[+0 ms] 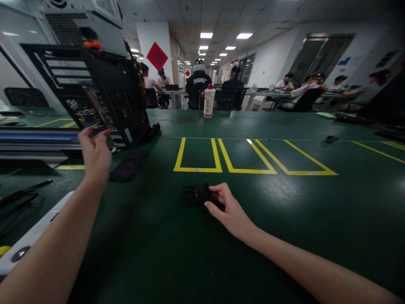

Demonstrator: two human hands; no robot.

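My right hand [232, 215] grips the flanged end of a black cylindrical object [194, 195] between thumb and fingers. The cylinder lies sideways on or just above the green table, its ribbed end pointing left; its exact kind is unclear. My left hand [95, 154] is raised at the left, fingers bent and apart, with nothing visible in it. It is in front of the lower part of a black computer case [115, 90]; contact with the case cannot be made out. A flat dark pouch-like item [129, 164] lies just right of my left wrist.
Yellow tape outlines [198, 170] mark the green table [300, 236]. A white bottle [208, 101] stands farther back. A small black round item [331, 138] lies at right. Black cables [22, 198] and a white device [34, 236] lie at left. Several people sit beyond.
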